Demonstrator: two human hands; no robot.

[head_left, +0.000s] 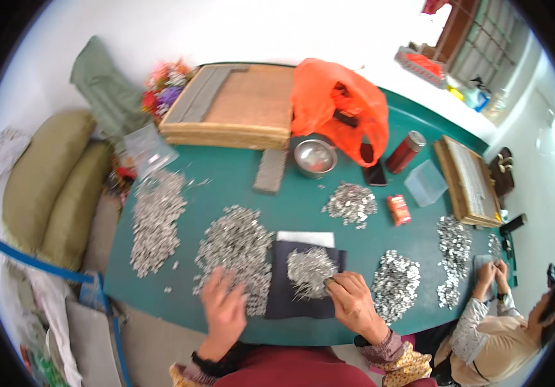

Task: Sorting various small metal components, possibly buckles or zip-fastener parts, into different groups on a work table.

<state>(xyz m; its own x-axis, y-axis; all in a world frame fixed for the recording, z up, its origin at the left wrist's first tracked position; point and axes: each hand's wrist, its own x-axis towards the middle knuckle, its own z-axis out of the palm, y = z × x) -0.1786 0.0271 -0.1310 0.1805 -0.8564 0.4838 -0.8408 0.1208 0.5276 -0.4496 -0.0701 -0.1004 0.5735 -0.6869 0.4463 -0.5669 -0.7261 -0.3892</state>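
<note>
My left hand [224, 306] is slightly blurred, its fingers stretched apart over the near edge of a big heap of small silvery metal pieces [233, 242]. To its right a dark cloth or mat [281, 293] lies at the table's front, with a pile of thin metal pins [311, 271] on it. My right hand [357, 303] is at the right edge of that pile, thumb and fingers pinched together. Something dark shows at its fingertips; whatever they hold is too small to make out. A white sheet [305, 238] shows behind the pins.
More metal heaps lie at left [158, 222], right [396, 284] and behind [350, 203] on the green table. Farther back are a wooden tray [226, 135], metal bowl [315, 157], orange bag [342, 97], red can [406, 152] and clear box [426, 183]. A co-worker [490, 342] sits at right.
</note>
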